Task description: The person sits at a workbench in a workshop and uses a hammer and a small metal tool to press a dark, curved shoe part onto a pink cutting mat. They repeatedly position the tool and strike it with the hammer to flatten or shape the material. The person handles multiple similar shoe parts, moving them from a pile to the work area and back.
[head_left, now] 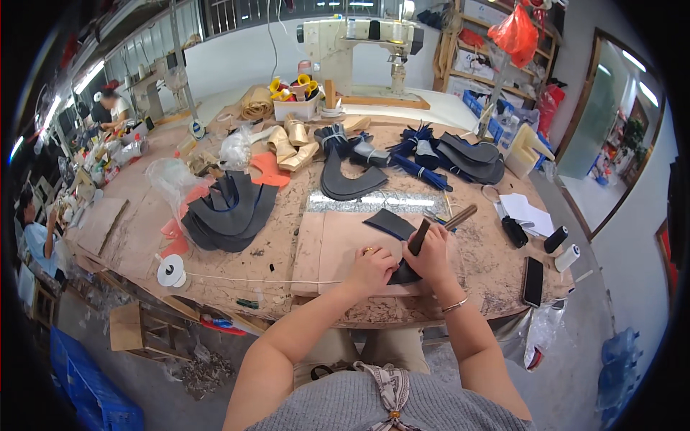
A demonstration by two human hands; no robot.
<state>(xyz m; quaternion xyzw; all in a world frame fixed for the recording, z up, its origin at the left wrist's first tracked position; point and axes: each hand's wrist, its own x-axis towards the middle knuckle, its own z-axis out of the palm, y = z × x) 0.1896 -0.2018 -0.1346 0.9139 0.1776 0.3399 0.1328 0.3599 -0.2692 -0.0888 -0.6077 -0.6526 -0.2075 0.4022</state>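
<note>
A curved dark grey shoe upper piece [388, 223] with a blue edge lies on the pale board [338, 244] in front of me. My left hand [375, 269] has its fingers bent and pressed together on the near part of this piece. Close beside it, my right hand [430, 255] is closed around a dark brown tool handle [419, 235] that points up and away from me. The working end of that tool is hidden. Just beyond the right hand lies another brown wooden handle [462, 216].
Stacks of dark grey upper pieces [233, 212] and tied bundles [424, 147] lie left and beyond. Gold pieces [293, 146] sit near a sewing machine [359, 57]. A white reel [171, 271] is at left; a phone [532, 281] and thread spools [567, 258] are at right.
</note>
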